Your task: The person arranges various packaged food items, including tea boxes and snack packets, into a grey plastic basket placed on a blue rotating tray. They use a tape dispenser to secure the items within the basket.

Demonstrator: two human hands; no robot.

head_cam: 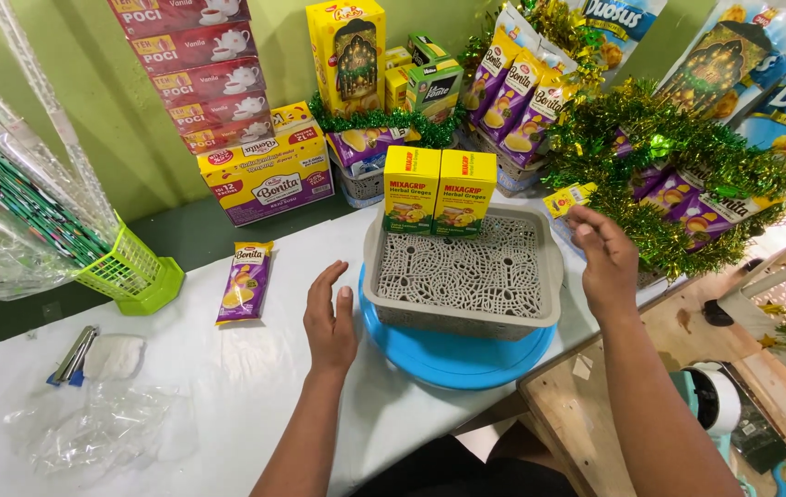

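A grey perforated plastic basket (384, 304) sits on a round blue tray (453, 364) on the white table. Two yellow boxes (439, 191) stand upright side by side against the basket's far wall. My left hand (330, 322) hovers open just left of the basket, palm down over the table. At the basket's right far corner is my right hand (604, 262), fingers pinched near a small yellow sachet (567, 198); whether it grips the sachet is unclear.
A purple snack packet (246, 281) lies flat to the left. Behind stand red stacked tea boxes (200, 69), a yellow-purple carton (269, 175), packed baskets with green tinsel (678, 147), a green holder (131, 271). A stapler (74, 356) and crumpled plastic lie front left.
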